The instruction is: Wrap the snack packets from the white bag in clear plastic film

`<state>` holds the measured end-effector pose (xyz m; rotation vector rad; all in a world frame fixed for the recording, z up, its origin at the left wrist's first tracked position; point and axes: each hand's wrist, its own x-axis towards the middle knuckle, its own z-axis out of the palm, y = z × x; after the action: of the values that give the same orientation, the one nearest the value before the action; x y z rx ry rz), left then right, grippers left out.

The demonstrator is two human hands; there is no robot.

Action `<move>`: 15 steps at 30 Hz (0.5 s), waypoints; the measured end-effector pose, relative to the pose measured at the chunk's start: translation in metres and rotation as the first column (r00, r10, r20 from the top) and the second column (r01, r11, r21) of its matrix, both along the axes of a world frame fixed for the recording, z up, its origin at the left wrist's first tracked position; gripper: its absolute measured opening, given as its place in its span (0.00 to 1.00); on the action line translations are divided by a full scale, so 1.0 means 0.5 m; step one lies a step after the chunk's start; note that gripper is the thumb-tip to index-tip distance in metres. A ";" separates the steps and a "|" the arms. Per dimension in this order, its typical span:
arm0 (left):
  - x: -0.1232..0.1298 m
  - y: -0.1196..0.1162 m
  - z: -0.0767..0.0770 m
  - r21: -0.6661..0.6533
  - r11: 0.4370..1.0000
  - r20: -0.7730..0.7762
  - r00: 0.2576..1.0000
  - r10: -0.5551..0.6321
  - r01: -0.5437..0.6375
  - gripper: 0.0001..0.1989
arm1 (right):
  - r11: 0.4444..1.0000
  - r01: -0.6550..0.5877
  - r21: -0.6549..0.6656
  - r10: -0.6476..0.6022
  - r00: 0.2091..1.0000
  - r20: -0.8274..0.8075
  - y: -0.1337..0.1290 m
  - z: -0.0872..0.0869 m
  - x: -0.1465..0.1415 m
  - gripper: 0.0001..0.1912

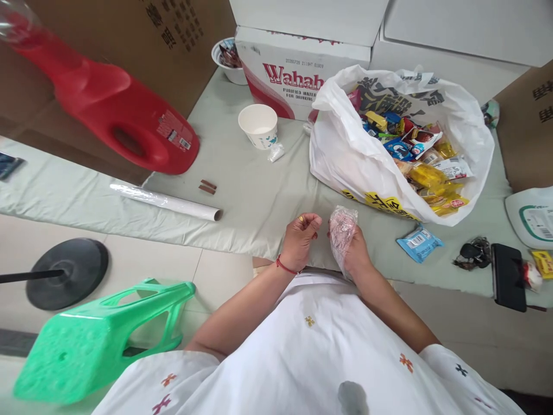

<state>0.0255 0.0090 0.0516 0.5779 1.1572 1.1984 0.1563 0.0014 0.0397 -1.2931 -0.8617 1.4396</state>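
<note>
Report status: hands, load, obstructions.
Left hand curled, no item visible. Right hand holding crinkled clear plastic, contents unclear. White snack bag just beyond, not between hands.

Scene brightly, evenly lit; light diffused, apparently from above. Shadows softened, faint beneath paper cup [254,122] and white bag [337,150]. Small glare spots thrown by crinkled clear wrap [343,227], film roll [173,203], green stool [64,354]. White shirt [319,363] nearly washed out in places. Red bottle [93,86] and stool visibly stretched toward left edge. Print on brown cardboard [207,75] smeared; carton [294,72] lettering sharply rendered. Lower-right floor [449,351] shaded darker.
</note>
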 end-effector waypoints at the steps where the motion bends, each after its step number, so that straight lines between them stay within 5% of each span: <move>1: 0.002 0.000 0.001 0.002 1.000 -0.002 1.000 -0.011 0.011 0.18 | 1.000 -0.012 0.001 0.012 1.000 -0.013 0.001 0.003 0.000 0.19; 15: 0.017 -0.002 -0.008 0.005 1.000 0.011 1.000 -0.017 0.017 0.22 | 0.996 -0.054 0.070 0.057 0.997 -0.044 -0.006 0.027 0.013 0.20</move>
<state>0.0340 0.0079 0.0476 0.5835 1.1385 1.1893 0.1630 -0.0015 0.0534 -1.1892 -0.9153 1.4653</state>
